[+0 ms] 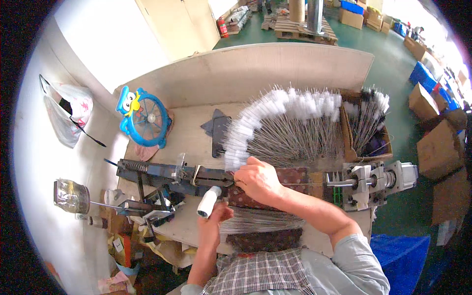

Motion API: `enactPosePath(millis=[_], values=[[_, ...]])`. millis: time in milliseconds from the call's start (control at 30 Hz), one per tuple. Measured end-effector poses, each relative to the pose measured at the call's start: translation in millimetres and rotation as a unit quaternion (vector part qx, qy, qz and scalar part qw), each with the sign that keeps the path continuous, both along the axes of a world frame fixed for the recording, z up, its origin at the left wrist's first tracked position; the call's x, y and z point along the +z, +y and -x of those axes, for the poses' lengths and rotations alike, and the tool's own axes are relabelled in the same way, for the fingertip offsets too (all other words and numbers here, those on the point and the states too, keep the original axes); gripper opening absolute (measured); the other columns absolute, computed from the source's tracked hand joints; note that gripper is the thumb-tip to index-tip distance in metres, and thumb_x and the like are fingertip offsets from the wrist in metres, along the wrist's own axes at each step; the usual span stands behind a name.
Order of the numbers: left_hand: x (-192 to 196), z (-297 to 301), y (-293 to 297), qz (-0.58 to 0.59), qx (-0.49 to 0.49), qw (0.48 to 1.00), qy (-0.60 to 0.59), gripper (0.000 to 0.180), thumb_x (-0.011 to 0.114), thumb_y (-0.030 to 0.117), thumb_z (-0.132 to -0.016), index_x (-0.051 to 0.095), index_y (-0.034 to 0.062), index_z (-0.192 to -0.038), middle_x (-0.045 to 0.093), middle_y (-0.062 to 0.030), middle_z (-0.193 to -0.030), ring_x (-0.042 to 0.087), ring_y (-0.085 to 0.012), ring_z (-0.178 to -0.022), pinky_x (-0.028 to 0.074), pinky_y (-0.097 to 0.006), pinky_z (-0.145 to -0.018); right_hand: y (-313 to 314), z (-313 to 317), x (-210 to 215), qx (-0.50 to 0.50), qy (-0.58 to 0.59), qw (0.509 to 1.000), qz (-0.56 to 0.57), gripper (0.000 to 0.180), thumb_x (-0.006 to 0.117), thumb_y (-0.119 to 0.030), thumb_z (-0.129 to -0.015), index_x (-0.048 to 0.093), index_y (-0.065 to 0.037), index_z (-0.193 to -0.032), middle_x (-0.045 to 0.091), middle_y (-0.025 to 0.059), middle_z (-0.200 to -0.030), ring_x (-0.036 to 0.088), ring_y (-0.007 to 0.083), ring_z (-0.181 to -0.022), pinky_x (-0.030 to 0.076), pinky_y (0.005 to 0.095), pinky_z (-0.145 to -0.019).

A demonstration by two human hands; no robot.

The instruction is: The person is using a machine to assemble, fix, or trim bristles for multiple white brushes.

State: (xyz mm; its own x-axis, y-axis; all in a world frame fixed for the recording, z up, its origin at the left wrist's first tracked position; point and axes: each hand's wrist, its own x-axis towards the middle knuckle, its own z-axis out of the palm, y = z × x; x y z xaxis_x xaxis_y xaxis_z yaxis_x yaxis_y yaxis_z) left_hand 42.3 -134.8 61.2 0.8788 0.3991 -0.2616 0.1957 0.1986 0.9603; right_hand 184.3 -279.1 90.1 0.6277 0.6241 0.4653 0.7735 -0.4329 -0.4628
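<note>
My left hand (215,219) is closed around the lower part of a white tube (210,199), which tilts up toward the bench fixture and has a dark hole in its near end. Just right of it, my right hand (257,181) pinches at the end of a dark metal clamp bar (212,177); its fingers hide what is between them. A thin wire (307,184) runs from beside that hand to the metal shaft (342,183) of a motor unit. Behind my right hand spreads a fan of white-tufted, wire-stemmed brushes (295,118).
A cardboard box (347,132) of brushes with black and white tufts stands right of the fan. Loose wires (260,221) lie close to my body. At the left are a blue cartoon-shaped fan (147,118), a dark phone-like slab (221,137) and a spring mechanism (133,165).
</note>
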Motion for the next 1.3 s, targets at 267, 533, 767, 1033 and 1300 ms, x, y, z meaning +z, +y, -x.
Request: enactPosePath(millis=[267,533,767,1033,1300], values=[[6,-35,-9,0.012,-0.107,0.993,0.051,0.033,0.061,0.034,-0.083,0.065,0.0012,-0.080,0.062,-0.0056,-0.067,0.057,-0.0132,-0.057,0.046,-0.030,-0.053,6,-3,1,-0.014,0.006,0.999,0.044,0.005,0.062,-0.017,-0.066,0.062,-0.012,-0.064,0.059,-0.0007,-0.066,0.054,0.0203,-0.073,0.047,0.0328,-0.065],[-31,-38,-2,-0.167,-0.120,0.978,0.039,0.033,0.065,0.033,-0.079,0.064,0.0011,-0.072,0.060,-0.0026,-0.064,0.053,-0.0102,-0.057,0.042,-0.028,-0.054,-7,5,15,0.010,-0.021,0.999,0.028,0.009,0.064,-0.016,-0.069,0.066,-0.010,-0.075,0.063,0.0012,-0.076,0.056,0.0210,-0.076,0.048,0.0324,-0.067],[-29,-41,-48,0.282,-0.008,0.958,-0.043,0.010,0.054,0.007,-0.080,0.046,0.0022,-0.084,0.054,-0.0066,-0.066,0.059,-0.0155,-0.068,0.049,-0.032,-0.061,-52,34,3,0.060,0.010,0.997,-0.047,0.018,0.062,-0.010,-0.069,0.063,-0.008,-0.086,0.060,0.0053,-0.073,0.059,0.0234,-0.069,0.050,0.0345,-0.063],[-35,-40,-16,-0.199,-0.109,0.974,-0.011,0.018,0.067,0.009,-0.070,0.051,0.0016,-0.078,0.058,-0.0060,-0.064,0.056,-0.0150,-0.052,0.047,-0.028,-0.052,-25,30,-54,-0.034,0.080,0.991,0.103,0.023,0.055,-0.007,-0.074,0.053,-0.004,-0.097,0.053,0.0123,-0.089,0.060,0.0283,-0.082,0.050,0.0397,-0.063],[-59,18,85,0.116,0.177,0.975,0.059,0.026,0.066,0.030,-0.080,0.055,0.0086,-0.088,0.059,-0.0011,-0.076,0.057,-0.0135,-0.070,0.047,-0.029,-0.065,-47,33,-27,0.070,0.086,0.994,0.019,0.021,0.063,-0.006,-0.073,0.059,-0.004,-0.093,0.054,0.0107,-0.087,0.058,0.0301,-0.078,0.050,0.0380,-0.066]])
